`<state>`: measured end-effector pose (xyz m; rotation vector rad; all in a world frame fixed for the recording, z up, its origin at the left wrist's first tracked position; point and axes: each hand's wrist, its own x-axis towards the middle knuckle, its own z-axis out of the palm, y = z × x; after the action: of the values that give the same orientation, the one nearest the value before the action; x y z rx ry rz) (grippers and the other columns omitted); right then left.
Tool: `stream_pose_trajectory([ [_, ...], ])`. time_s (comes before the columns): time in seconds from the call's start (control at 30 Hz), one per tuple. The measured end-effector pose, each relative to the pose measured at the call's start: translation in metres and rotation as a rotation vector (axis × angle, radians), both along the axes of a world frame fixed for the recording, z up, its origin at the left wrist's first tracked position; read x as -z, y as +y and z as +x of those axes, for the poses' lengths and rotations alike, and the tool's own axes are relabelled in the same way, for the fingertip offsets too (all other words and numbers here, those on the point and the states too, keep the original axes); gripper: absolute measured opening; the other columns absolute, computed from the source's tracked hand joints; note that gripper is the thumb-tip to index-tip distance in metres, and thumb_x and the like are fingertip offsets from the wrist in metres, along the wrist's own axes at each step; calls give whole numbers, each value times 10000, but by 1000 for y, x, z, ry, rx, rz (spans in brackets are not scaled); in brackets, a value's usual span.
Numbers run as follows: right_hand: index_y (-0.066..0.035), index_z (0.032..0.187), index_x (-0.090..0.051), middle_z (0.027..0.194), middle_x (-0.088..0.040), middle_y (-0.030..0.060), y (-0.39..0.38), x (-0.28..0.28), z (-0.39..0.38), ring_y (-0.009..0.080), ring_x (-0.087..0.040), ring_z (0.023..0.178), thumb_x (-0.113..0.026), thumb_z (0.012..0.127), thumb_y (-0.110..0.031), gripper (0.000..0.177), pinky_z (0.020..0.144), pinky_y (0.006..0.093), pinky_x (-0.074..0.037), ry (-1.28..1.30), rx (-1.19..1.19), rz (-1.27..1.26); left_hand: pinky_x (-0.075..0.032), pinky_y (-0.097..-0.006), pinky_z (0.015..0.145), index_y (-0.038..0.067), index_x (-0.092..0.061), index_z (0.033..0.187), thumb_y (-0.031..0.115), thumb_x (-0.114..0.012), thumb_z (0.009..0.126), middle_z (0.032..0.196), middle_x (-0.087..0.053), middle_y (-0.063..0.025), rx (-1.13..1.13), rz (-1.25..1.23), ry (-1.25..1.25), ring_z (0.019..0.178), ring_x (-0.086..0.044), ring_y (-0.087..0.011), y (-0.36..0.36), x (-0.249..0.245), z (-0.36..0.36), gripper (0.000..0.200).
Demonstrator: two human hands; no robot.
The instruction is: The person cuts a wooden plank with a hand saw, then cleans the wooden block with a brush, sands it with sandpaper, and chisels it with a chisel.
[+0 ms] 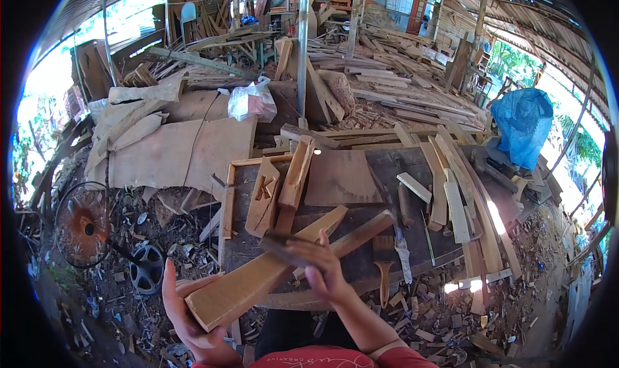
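A long tapered block of light wood [251,284] slants up from lower left, its far end over the workbench [412,252]. My left hand [187,313] grips its near end, thumb and fingers round the sides. Against its upper side, my right hand [320,265] holds a dark flat piece [284,248], smeared by motion, whose kind I cannot make out. Under the block's far part lies a darker wooden bar [354,239]. Beyond it rest a wooden piece with a carved K [263,197] and a hollowed wooden piece [297,171].
A brush [383,268] lies at the bench's front edge, beside a wooden mallet-like handle [405,205]. Long wood strips [474,194] cover the right side. A metal post [303,58] rises behind the bench. A standing fan [84,229] is at left; wood scraps litter the ground.
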<state>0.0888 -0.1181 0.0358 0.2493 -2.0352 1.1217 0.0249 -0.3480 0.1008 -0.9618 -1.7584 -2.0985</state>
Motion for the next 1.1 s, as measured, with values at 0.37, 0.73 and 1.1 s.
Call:
stream_pose_trajectory([
  [0.37, -119, 1192, -541, 1160, -561, 158, 27, -1, -5, 293, -483, 1147, -427, 884, -179, 333, 1036, 574, 4, -466, 397, 3, -407, -281, 739, -136, -135, 1337, 551, -642, 622, 830, -661, -152, -149, -48, 150, 722, -587, -177, -2, 3, -11, 1114],
  [0.73, -76, 1128, -579, 928, -625, 194, 93, 29, -7, 307, -600, 899, -377, 912, -282, 361, 1032, 537, -175, -476, 665, -16, -400, -286, 750, -120, -170, 1336, 573, -653, 635, 836, -663, -151, -144, -76, 186, 749, -579, -176, -5, 6, -7, 1097],
  [1.1, -58, 1188, -530, 1105, -591, 167, 54, 2, 4, 319, -544, 1057, -381, 918, -274, 377, 1041, 562, -80, -513, 525, -23, -449, -358, 868, -107, -502, 1101, 287, -847, 483, 995, -610, -243, 394, -8, -78, 965, -607, -303, -31, 15, -37, 810],
])
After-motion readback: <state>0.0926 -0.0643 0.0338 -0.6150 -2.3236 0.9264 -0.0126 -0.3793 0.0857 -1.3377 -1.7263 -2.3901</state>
